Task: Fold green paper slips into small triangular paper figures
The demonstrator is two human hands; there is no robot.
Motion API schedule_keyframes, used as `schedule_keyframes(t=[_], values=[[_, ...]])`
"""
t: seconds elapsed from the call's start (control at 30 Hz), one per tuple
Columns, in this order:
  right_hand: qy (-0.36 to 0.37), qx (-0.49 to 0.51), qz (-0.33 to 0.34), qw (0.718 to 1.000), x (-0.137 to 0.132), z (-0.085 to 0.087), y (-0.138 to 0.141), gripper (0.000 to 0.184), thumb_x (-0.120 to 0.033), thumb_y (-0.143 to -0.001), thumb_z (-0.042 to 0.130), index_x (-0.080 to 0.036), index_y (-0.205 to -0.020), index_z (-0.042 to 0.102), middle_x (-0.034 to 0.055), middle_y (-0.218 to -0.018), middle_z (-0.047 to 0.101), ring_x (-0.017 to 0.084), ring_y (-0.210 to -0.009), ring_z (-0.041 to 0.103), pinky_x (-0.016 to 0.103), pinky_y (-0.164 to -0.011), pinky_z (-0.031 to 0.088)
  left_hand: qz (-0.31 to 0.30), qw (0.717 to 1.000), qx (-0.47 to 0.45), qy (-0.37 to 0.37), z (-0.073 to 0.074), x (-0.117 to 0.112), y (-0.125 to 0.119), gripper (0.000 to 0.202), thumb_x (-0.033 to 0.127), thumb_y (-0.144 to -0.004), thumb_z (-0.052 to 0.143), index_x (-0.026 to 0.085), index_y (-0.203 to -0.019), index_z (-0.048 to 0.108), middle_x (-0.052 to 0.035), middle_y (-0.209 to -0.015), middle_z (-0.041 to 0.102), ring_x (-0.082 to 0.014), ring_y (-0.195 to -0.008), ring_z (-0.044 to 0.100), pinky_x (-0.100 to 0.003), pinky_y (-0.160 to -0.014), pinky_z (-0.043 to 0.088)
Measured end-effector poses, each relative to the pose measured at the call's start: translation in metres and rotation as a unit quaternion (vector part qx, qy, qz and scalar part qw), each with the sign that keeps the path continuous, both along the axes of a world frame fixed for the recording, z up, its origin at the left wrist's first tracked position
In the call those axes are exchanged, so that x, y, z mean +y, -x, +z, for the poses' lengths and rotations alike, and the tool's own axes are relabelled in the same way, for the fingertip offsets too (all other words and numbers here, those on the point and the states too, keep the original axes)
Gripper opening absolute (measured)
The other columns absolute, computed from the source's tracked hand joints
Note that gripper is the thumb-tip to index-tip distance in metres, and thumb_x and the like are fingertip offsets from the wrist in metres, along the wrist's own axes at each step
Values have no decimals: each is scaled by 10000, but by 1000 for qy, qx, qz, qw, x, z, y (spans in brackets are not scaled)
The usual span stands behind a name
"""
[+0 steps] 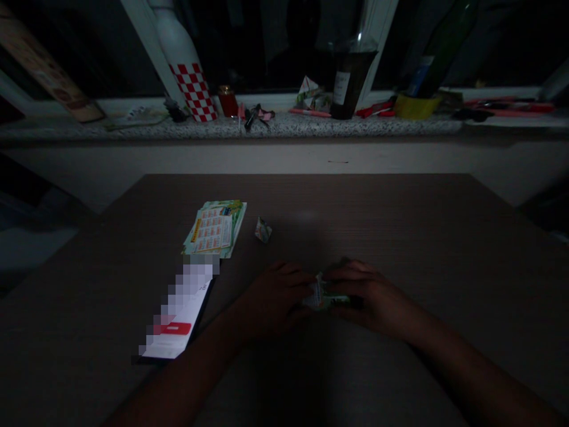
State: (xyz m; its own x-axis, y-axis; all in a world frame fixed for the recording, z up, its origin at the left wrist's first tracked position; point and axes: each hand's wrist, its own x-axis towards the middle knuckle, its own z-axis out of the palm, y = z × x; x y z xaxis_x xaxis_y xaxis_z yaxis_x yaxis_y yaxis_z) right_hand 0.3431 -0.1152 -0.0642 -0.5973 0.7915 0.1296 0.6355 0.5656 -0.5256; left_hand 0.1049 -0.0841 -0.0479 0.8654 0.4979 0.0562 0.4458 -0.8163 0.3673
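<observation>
Both my hands rest on the brown table [400, 225] in dim light, pinching a small folded piece of printed paper [320, 296] between them. My left hand [273, 299] grips its left end with curled fingers. My right hand [367, 293] presses down on its right part, fingers closed over it. A small folded paper shape [263, 229] lies on the table beyond my left hand, apart from it.
A stack of green printed leaflets [216, 228] and a long white card with a red mark [180, 320] lie to the left. The stone windowsill [275, 126] behind holds a red-checked white bottle [186, 65], a dark bottle [349, 77], a green bottle [438, 47], pens and clutter.
</observation>
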Motion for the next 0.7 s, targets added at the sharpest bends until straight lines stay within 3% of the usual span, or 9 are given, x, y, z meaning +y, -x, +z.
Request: schedule_keyframes(t=[0.4, 0.7], values=[[5, 6, 0, 1000, 0, 2, 0, 299, -239, -792, 691, -287, -1085, 661, 5, -1171, 653, 230, -1056, 543, 401, -905, 402, 5, 1000, -6, -2, 0, -1, 1, 203, 250, -887, 530, 216, -1062, 627, -28, -1167, 633, -221, -1082, 519, -399, -973, 341], [18, 29, 6, 999, 1, 1, -3, 336, -255, -795, 695, -285, -1124, 633, 24, -1184, 648, 235, -1075, 539, 395, -911, 390, -1, 999, -28, -15, -6, -7, -6, 346, 297, -868, 555, 230, -1208, 551, -57, -1284, 563, -242, -1157, 482, -424, -1012, 322]])
